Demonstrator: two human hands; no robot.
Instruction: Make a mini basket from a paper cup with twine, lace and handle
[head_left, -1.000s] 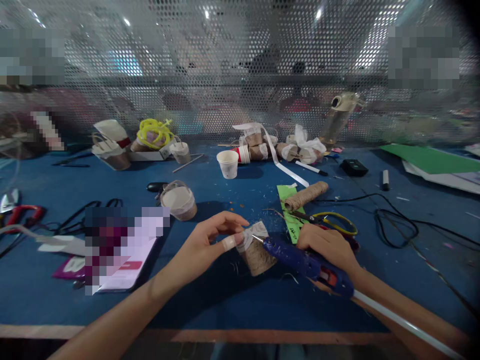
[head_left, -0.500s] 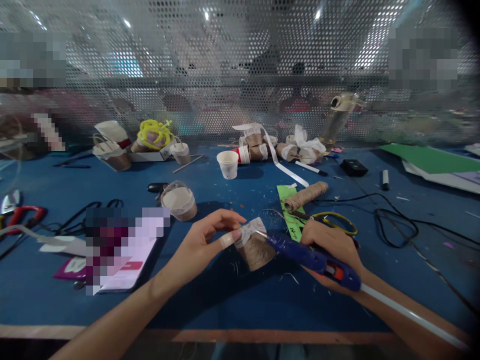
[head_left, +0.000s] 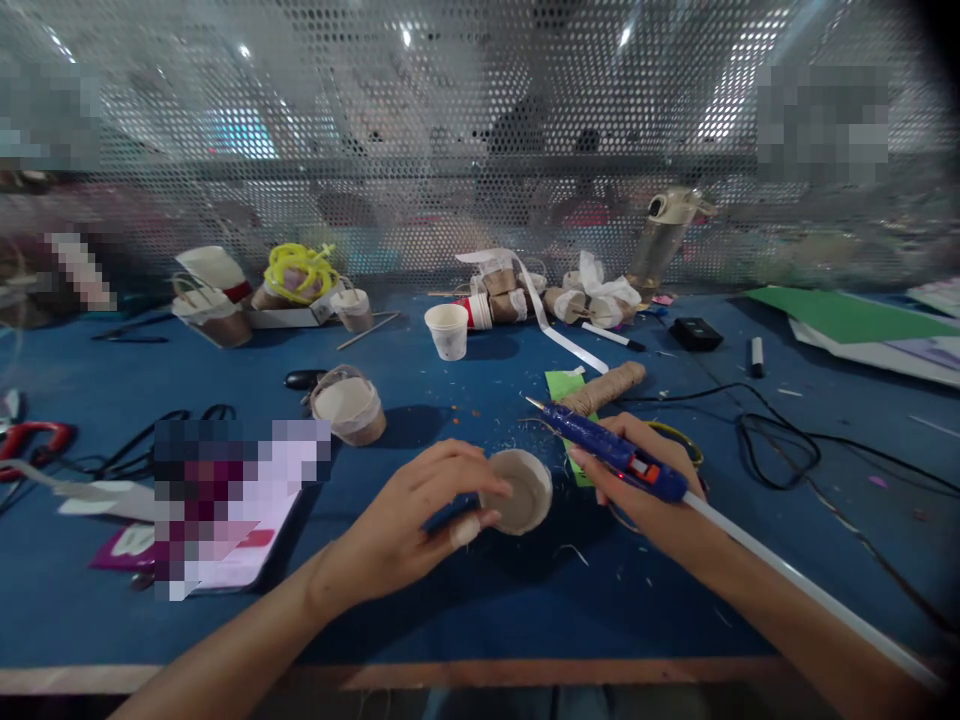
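Observation:
A small twine-wrapped paper cup [head_left: 534, 492] is at the middle of the near table, its open mouth tipped up toward me. My left hand [head_left: 442, 505] pinches its left rim, index finger over the inside and thumb outside, with a white wrap on the thumb. A blue hot glue gun [head_left: 600, 440] is gripped in my right hand [head_left: 652, 465], its metal tip pointing up and left, apart from the cup. A long white glue stick [head_left: 787, 575] sticks out of its back end. A roll of brown twine [head_left: 607, 388] lies beyond it on a green paper strip [head_left: 562, 384].
A covered cup [head_left: 349, 405] stands left of centre. White paper cups [head_left: 448, 332] and white ribbon [head_left: 566, 345] lie farther back. A black cable [head_left: 780, 470] loops on the right. A phone [head_left: 259, 540] and red-handled pliers [head_left: 45, 436] are on the left. Perforated metal panel [head_left: 450, 200] closes the back.
The cup has turned from lying on its side to mouth upward in my left hand. The glue gun has drawn away from its edge, up and to the right.

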